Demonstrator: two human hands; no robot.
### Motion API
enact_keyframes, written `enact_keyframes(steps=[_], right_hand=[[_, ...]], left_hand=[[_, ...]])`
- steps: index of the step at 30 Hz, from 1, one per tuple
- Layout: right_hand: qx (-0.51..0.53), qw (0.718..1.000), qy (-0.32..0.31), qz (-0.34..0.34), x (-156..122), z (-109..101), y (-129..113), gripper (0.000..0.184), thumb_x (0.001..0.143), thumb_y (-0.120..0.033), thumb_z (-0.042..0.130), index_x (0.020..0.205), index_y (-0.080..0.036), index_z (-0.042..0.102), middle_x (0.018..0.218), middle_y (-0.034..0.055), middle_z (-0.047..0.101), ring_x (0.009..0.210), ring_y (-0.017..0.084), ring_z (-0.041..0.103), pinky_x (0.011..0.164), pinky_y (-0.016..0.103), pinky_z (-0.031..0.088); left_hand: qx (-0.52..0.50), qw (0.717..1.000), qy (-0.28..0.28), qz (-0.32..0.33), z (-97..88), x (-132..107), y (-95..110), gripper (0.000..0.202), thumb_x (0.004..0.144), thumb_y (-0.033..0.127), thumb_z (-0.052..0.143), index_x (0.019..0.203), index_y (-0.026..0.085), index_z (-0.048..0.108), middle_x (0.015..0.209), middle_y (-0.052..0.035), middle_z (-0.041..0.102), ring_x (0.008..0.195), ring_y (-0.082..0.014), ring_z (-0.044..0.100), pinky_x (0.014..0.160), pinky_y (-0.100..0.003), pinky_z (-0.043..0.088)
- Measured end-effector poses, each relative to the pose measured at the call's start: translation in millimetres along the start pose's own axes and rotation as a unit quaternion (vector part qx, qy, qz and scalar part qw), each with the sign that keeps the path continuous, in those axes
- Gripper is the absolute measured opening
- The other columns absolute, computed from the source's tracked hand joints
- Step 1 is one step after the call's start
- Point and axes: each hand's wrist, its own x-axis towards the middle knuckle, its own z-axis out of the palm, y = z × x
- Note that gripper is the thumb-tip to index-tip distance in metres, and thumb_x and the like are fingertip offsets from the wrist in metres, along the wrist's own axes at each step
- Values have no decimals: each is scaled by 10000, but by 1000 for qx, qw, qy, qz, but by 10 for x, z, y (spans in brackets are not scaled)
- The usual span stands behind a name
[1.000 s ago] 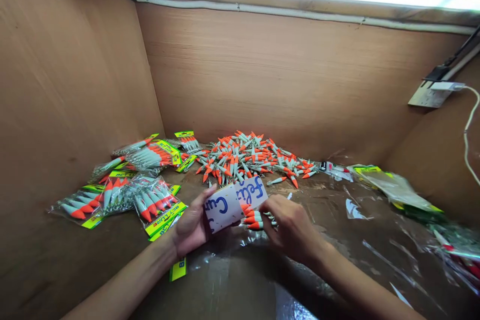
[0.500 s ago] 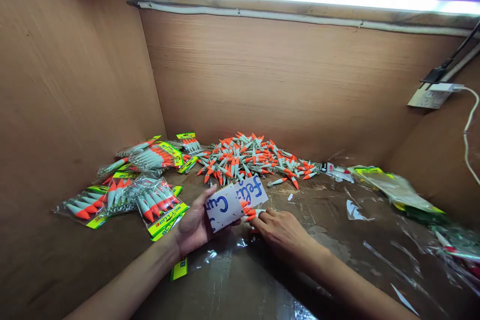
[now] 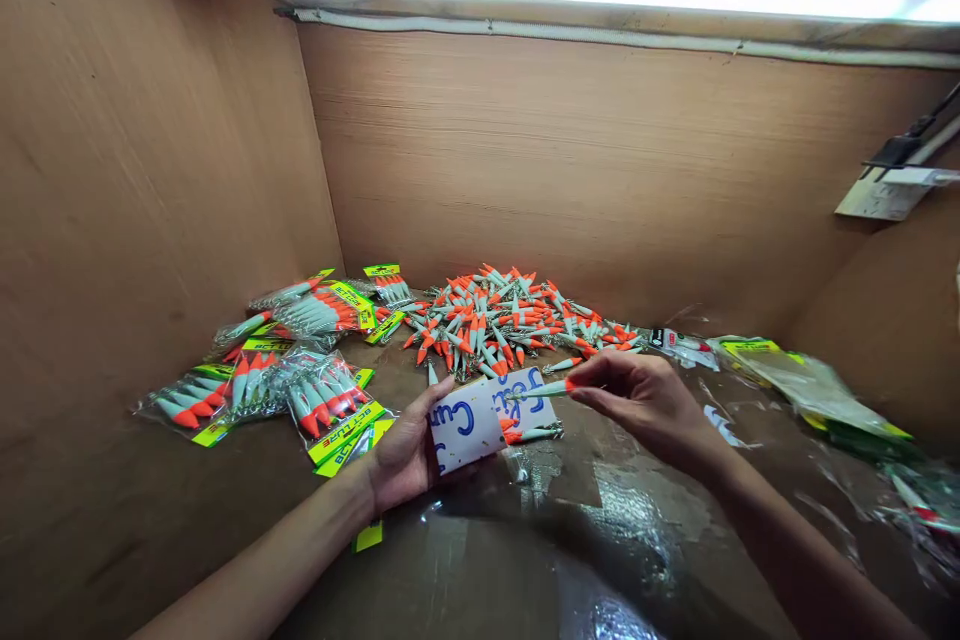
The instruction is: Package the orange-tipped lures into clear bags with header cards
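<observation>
A: What does the left hand [image 3: 409, 450] have?

B: Its fingers are closed around a white card [image 3: 491, 412] with blue handwriting, thumb over the near left corner. The card is tilted face up toward the camera, and a few lures [image 3: 532, 435] lie against its right edge, probably so they stay gathered in a row.

A: And the right hand [image 3: 649, 400]?

B: It is raised just right of the card, fingers pinched on a single lure [image 3: 544, 388] at its orange tip. The pale body points left across the card, so holding it by the end leaves the length free to line up with the others.

A: Where does the rest sit?

B: A loose pile of lures [image 3: 499, 320] lies far on the table [image 3: 480, 560], against the back wall. Filled packets [image 3: 315, 390] with yellow headers are fanned out to the left, and empty plastic bags [image 3: 810, 385] lie on the right, within reach of each hand.
</observation>
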Motion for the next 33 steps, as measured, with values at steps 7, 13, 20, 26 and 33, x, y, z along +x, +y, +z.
enact_keyframes(steps=[7, 13, 20, 26, 33], right_hand=[[-170, 969, -3, -177, -67, 587, 57, 205, 949, -189, 605, 1067, -306, 726, 1055, 20, 750, 1039, 240, 592, 917, 445, 478], [-197, 967, 110, -119, -66, 539, 201, 199, 973, -136, 508, 1093, -194, 655, 989, 78, 702, 931, 218, 592, 835, 366, 477], [-406, 891, -144, -140, -133, 870, 394, 173, 951, -125, 533, 1073, -189, 638, 967, 78, 662, 896, 217, 546, 766, 326, 421], [-440, 873, -167, -130, -143, 849, 367, 124, 933, -128, 533, 986, -186, 630, 953, 80, 660, 892, 227, 562, 757, 331, 419], [-336, 940, -7, -59, 16, 207, 192, 347, 929, -113, 489, 1251, -213, 572, 1041, 71, 668, 874, 195, 618, 792, 318, 476]], left_hand=[[20, 999, 9, -27, 83, 5, -95, 699, 894, 581, 587, 1388, 95, 498, 1078, -209, 740, 865, -340, 744, 667, -374, 596], [2, 997, 31, 63, 24, -51, 128, 656, 917, 490, 597, 1444, 134, 437, 1116, -184, 734, 904, -334, 743, 705, -379, 600], [16, 995, 44, 85, -49, -41, 213, 662, 910, 485, 606, 1452, 162, 407, 1120, -184, 731, 920, -354, 740, 665, -355, 593], [19, 997, 37, 63, -66, 14, 125, 685, 899, 493, 623, 1443, 135, 410, 1169, -205, 707, 926, -362, 735, 703, -372, 591], [3, 997, 37, 71, -52, 9, 132, 670, 913, 518, 594, 1448, 154, 421, 1188, -205, 698, 918, -347, 735, 702, -385, 593]])
